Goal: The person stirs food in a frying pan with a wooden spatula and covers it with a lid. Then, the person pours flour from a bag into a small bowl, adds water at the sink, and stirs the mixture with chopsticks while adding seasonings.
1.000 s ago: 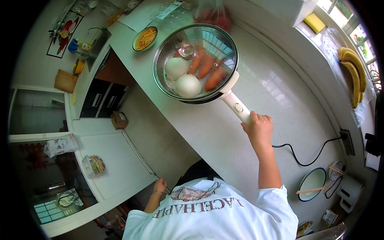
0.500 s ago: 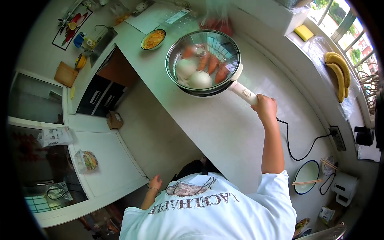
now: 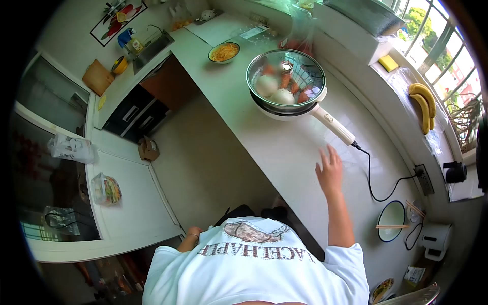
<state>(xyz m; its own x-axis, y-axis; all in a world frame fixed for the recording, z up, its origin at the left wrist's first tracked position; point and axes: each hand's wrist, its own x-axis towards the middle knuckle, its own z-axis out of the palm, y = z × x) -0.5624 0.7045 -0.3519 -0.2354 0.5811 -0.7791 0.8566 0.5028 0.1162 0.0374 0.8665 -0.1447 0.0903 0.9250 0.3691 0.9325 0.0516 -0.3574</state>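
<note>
My right hand [image 3: 330, 172] hung spread and empty near the handle [image 3: 333, 125]; the pan [image 3: 280, 116] sat on the counter [image 3: 284, 157], seemingly placed. Gripping needed reaching forward. The left hand's [image 3: 194, 232] hold I couldn't tell.

Home kitchen: sink [image 3: 152, 54] and cutting board [image 3: 98, 78] at far left, lidded corded pan [image 3: 285, 84] on pale counter [image 3: 282, 157], bowl [image 3: 390, 234] with chopsticks [image 3: 391, 226] near right, bananas [image 3: 423, 107] by barred window [image 3: 443, 48].

the one camera looks from the person's head, forward and steeply down; the shirt [image 3: 244, 254] is nearest, along the bottom edge; the pan [image 3: 278, 113] lies farther off; the wide, round-edged view takes in a slanting counter [image 3: 284, 157], the sink [image 3: 152, 53] upper left and the window [image 3: 443, 48] upper right
</note>
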